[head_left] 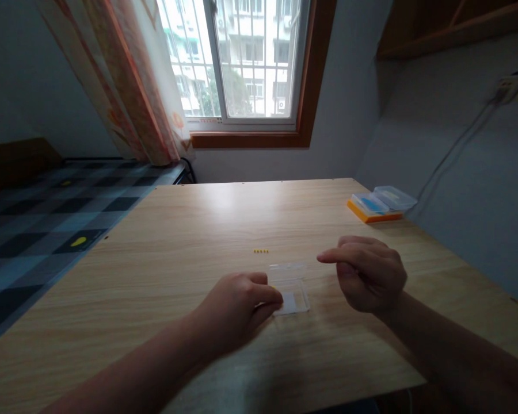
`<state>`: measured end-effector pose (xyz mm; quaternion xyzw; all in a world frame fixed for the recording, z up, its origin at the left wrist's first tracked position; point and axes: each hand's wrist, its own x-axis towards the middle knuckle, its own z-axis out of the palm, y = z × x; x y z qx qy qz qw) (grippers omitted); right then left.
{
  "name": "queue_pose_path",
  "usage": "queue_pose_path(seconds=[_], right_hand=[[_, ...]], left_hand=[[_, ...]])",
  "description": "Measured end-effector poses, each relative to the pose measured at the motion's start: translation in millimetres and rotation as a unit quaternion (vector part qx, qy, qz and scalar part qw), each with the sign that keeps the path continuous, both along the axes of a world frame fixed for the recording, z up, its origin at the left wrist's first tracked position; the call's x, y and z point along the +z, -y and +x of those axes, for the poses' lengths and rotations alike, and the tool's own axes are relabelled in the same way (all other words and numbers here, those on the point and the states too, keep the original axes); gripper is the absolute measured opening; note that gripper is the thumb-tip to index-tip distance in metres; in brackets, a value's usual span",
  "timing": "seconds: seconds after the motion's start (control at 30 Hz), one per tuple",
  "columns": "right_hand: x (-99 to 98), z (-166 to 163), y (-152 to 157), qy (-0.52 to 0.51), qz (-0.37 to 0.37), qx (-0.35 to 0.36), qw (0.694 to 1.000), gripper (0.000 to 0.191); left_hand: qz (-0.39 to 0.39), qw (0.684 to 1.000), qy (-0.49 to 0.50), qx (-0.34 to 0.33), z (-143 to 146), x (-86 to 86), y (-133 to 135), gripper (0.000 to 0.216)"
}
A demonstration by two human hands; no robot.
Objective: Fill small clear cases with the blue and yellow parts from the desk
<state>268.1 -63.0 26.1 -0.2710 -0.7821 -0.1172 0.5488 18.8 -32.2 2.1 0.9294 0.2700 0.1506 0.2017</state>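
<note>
My left hand is closed in a pinch on the left side of a small clear plastic box, and its fingers hide that part. The box lies flat with its transparent lid folded back toward the window. Inside is a whitish insert, and a speck of yellow shows beside my left fingers. Off to the right, my right hand hovers over the table with the index finger stretched out and the others curled. I see nothing held in it. Beyond the box sits a short row of tiny yellow pieces.
An orange-based case with a clear raised lid and something blue inside stands at the table's far right. The wooden table borders a bed with a checked cover on the left. A window and curtain are behind.
</note>
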Motion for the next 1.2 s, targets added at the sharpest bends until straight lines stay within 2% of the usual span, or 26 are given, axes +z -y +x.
queue_pose_path(seconds=[0.3,0.47,0.63,0.73,0.83,0.9,1.0,1.2], right_hand=[[5.5,-4.0,7.8,0.047,0.013,0.024,0.999,0.025],[6.9,-6.2,8.7,0.065,-0.003,0.042,0.997,0.02],[4.5,-4.5,6.2,0.084,-0.054,0.097,0.99,0.015],[-1.5,-3.2,1.3,0.161,-0.147,0.128,0.968,0.014],[-8.0,-3.4,-2.3,0.255,-0.262,0.136,0.92,0.016],[-11.2,-4.4,-3.2,0.3,-0.313,0.128,0.892,0.019],[-13.8,-5.9,-3.8,0.336,-0.342,0.118,0.87,0.021],[-17.2,-4.7,-5.9,0.367,-0.362,0.098,0.851,0.029]], left_hand=[[-0.03,0.998,-0.005,0.055,8.7,-1.1,-2.7,0.017],[-0.04,0.996,-0.029,0.077,12.4,-2.0,-1.6,0.016],[-0.032,0.997,0.014,0.065,3.7,5.7,-4.4,0.016],[-0.022,0.999,0.037,0.03,-6.0,11.4,-8.0,0.018],[-0.007,0.999,0.043,-0.003,-13.6,13.0,-12.0,0.019],[-0.002,0.999,0.045,-0.015,-16.5,11.3,-14.9,0.02],[-0.002,0.998,0.054,-0.027,-18.7,6.2,-18.4,0.021],[0.009,0.998,0.063,-0.024,-19.7,-0.6,-19.7,0.018]])
